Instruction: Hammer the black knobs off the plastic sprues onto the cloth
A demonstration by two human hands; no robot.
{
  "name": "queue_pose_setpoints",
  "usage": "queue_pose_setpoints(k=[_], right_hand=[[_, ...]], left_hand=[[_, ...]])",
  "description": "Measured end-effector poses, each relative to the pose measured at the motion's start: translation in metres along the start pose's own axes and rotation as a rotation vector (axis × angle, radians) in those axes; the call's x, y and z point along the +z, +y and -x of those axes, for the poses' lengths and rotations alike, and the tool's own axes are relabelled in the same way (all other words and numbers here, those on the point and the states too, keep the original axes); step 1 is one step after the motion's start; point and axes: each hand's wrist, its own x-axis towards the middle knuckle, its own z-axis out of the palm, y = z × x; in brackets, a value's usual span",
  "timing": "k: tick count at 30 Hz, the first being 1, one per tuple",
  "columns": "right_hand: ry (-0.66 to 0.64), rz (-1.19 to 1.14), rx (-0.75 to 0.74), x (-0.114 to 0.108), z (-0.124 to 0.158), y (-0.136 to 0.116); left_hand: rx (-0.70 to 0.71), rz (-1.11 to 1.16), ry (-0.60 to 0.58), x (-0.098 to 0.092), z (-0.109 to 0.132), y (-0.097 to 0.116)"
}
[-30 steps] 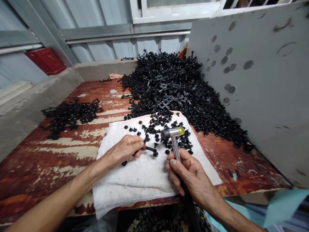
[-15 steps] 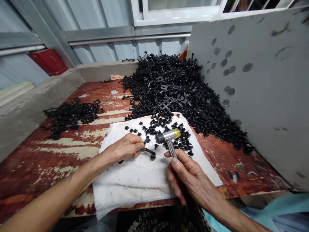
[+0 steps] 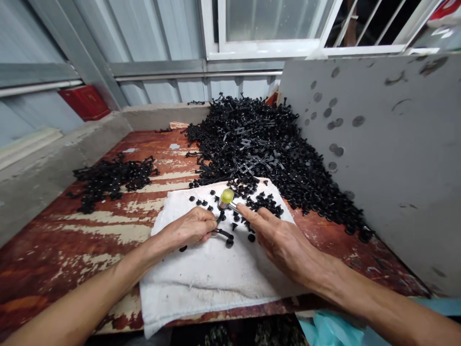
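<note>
Black jointed linkage [image 3: 225, 234] at the middle of the white cloth [image 3: 201, 288], two knob-ended arms projecting past your fingers. Your left hand [image 3: 196, 226] is pinched closed on it. Your right hand [image 3: 275, 230] is closed around the handle of a yellow-faced mallet [image 3: 226, 198], forefinger along the metal shaft. Mallet's yellow face is up, head just beside the linkage's farther arm; cannot tell whether they touch. Loose black studs [image 3: 268, 203] scattered on the cloth beyond your hands. Farther back, a large pile of black parts [image 3: 252, 139] beside a spotted grey board [image 3: 396, 158]. Smaller black heap [image 3: 115, 178] leftward, on the worn red-brown tabletop [image 3: 43, 259].
</note>
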Motion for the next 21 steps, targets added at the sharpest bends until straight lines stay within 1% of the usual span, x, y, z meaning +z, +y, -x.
queue_pose_setpoints(k=[2, 3, 4, 7, 8, 11, 12, 15, 16, 18, 19, 21], right_hand=[[0.155, -0.053, -0.027, -0.003, -0.001, -0.003], [0.195, -0.060, -0.042, -0.004, -0.002, -0.003], [0.183, -0.042, -0.051, -0.004, -0.002, -0.003], [-0.026, 0.054, -0.027, -0.001, -0.005, 0.001], [-0.041, 0.045, -0.017, 0.000, -0.005, 0.003], [0.120, -0.025, 0.006, 0.002, -0.005, 0.006], [0.119, -0.013, 0.002, 0.002, -0.005, 0.007], [-0.021, 0.075, -0.002, 0.001, -0.003, 0.007], [-0.020, 0.071, 0.007, 0.001, -0.002, 0.006], [0.044, 0.045, 0.040, 0.001, -0.001, 0.006], [0.042, 0.045, 0.052, 0.001, -0.002, 0.005], [-0.061, 0.046, 0.068, 0.000, -0.004, 0.004]], left_hand=[[0.012, 0.022, 0.011, 0.000, 0.000, -0.002], [0.009, 0.035, 0.007, 0.000, 0.000, -0.004], [0.000, 0.045, -0.003, 0.000, 0.000, -0.005], [-0.036, 0.071, -0.043, 0.000, -0.002, -0.009], [-0.041, 0.080, -0.047, 0.001, -0.003, -0.010], [-0.058, 0.099, -0.039, 0.002, -0.004, -0.012], [-0.063, 0.097, -0.034, 0.003, -0.005, -0.012], [-0.066, 0.088, -0.024, 0.002, -0.005, -0.013], [-0.069, 0.084, -0.023, 0.002, -0.005, -0.013], [-0.071, 0.072, -0.031, 0.001, -0.006, -0.013], [-0.065, 0.065, -0.040, 0.001, -0.007, -0.013], [-0.045, 0.052, -0.055, 0.003, -0.007, -0.012]])
